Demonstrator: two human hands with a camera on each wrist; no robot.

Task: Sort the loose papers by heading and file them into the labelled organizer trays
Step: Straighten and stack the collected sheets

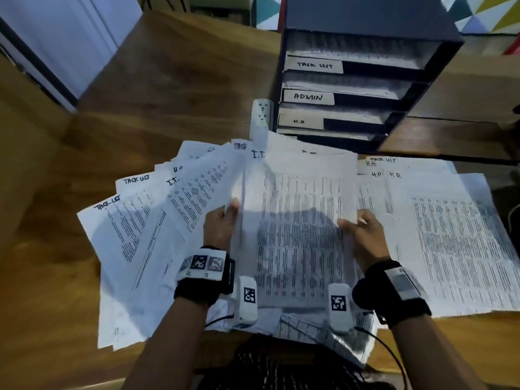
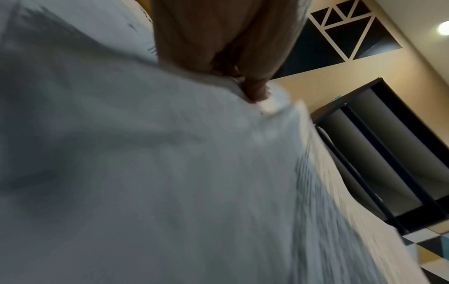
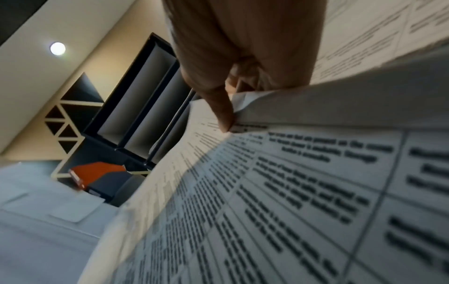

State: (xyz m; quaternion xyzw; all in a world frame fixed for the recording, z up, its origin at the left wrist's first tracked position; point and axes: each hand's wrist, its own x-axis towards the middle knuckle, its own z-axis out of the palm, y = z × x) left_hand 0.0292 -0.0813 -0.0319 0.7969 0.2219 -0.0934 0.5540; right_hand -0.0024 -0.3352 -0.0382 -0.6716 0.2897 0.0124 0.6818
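Observation:
Both hands hold up a small stack of printed sheets headed "I.T." (image 1: pixel 298 220) above the desk. My left hand (image 1: pixel 223 220) pinches its left edge, thumb on top. My right hand (image 1: pixel 357 226) pinches its right edge. In the left wrist view the fingers (image 2: pixel 255 92) clamp blurred paper (image 2: pixel 170 173). In the right wrist view the thumb (image 3: pixel 223 115) presses on a printed table sheet (image 3: pixel 291 192). Loose papers headed "Task list", "I.T." and "H.R." (image 1: pixel 146 220) fan out at the left. Sheets headed "H.R." (image 1: pixel 450 226) lie at the right. The dark organizer (image 1: pixel 360 80) stands behind, trays labelled "Task list", "Admin", "H.R.".
A white power strip (image 1: pixel 261 114) stands against the organizer's left side. The wooden desk (image 1: pixel 154 88) stretches to the back left. A black cable (image 1: pixel 388 350) hangs from the right wrist. Papers overhang the desk's near edge.

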